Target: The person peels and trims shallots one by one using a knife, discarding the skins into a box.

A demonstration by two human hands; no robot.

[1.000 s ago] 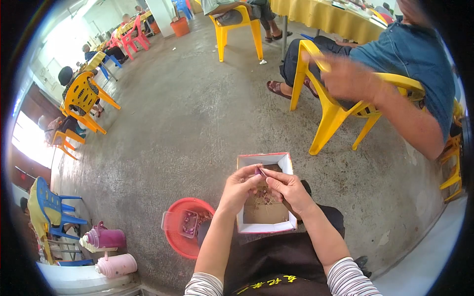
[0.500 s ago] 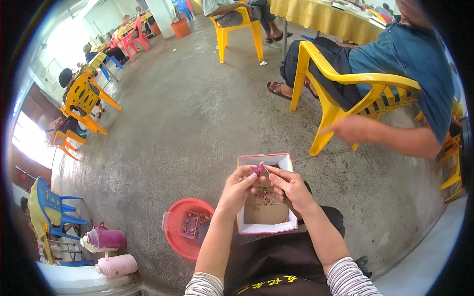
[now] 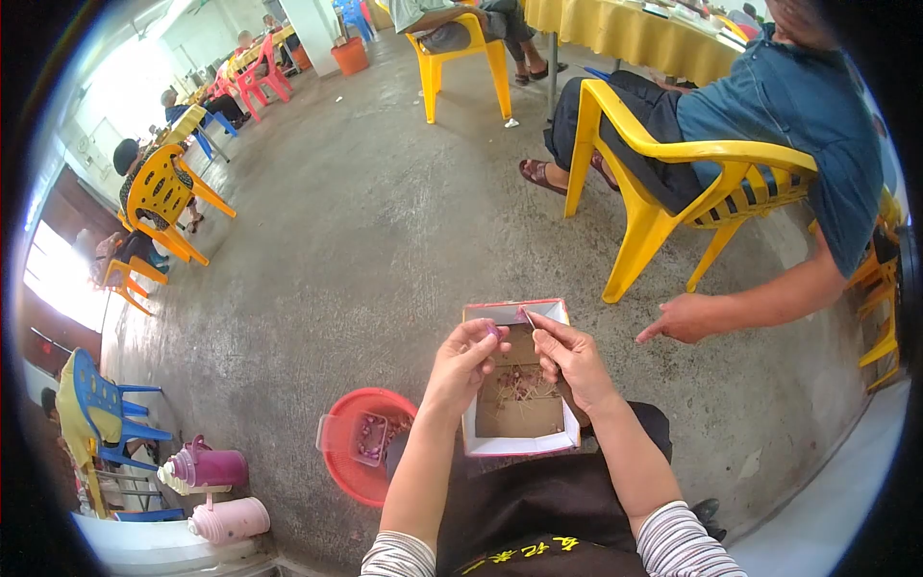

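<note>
Evidently both hands are closed on small items, and the 2 hands are apart by a narrow gap. The left hand (image 3: 463,368) has its thumb and index finger pinched together on a small purple piece (image 3: 494,330), its other fingers loosely curled. The right hand (image 3: 575,365) is clamped by thumb and forefinger on a thin tool (image 3: 531,323), with a purple scrap (image 3: 522,313) at its tip.

The thin tool points forward and a little to the left, its long axis along that same slant. The purple piece is too small and too covered to tell which way its long axis runs. It is over the left part of an open box (image 3: 520,420), held above the cardboard base, where peelings (image 3: 522,384) lie.

Both forearms reach forward from striped sleeves and converge, with the fingers turned inward. Beside the left forearm, a red basin (image 3: 336,468) bears a clear container (image 3: 369,439) with purple bits in it.
</note>
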